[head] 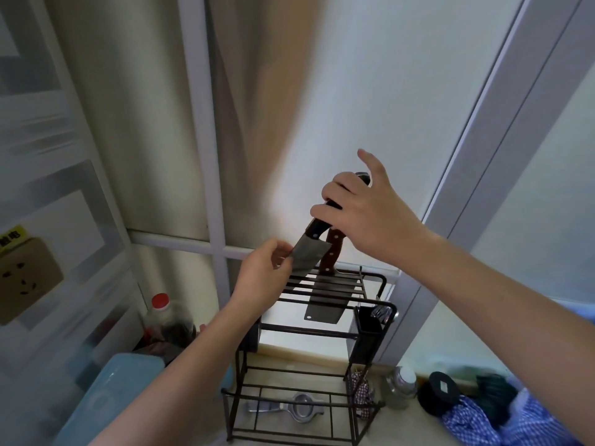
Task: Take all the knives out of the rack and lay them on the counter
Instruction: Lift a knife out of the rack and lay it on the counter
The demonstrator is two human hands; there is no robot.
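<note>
A dark wire rack (309, 333) stands on the counter. My right hand (363, 214) grips the black handle of a knife (310, 255) and holds it just above the rack's top slots. My left hand (264, 275) pinches the lower edge of that knife's grey blade. A second knife, a cleaver with a brown wooden handle (331, 255), sits upright in the slots, its wide blade (325, 304) hanging down through the bars.
A utensil cup (370, 326) hangs on the rack's right side. A metal squeezer (299, 410) lies under the rack. A red-capped bottle (161, 317) and blue tub (122, 391) stand left; jars (402, 386) and blue checked cloth (502, 423) lie right.
</note>
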